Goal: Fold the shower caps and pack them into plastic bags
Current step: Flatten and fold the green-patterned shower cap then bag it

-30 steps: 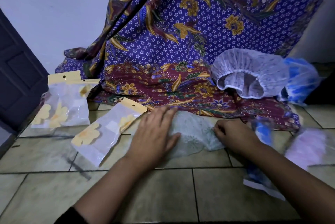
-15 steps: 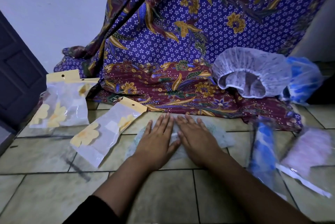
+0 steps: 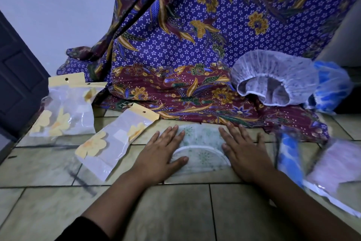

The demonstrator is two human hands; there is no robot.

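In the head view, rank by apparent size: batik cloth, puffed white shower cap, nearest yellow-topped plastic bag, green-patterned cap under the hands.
1. batik cloth, by far largest.
2. white shower cap and plastic bag: look alike, unranked.
3. green-patterned cap: smallest showing, though the left hand and right hand cover its ends.

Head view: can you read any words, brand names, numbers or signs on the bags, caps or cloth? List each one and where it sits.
No readable text anywhere.
Yellow header cards on the plastic bags: blank, only a punched hole.
White patch on the nearer bag: no print visible.
Packed bags at the right: too blurred to tell.
Batik cloth: pattern only.
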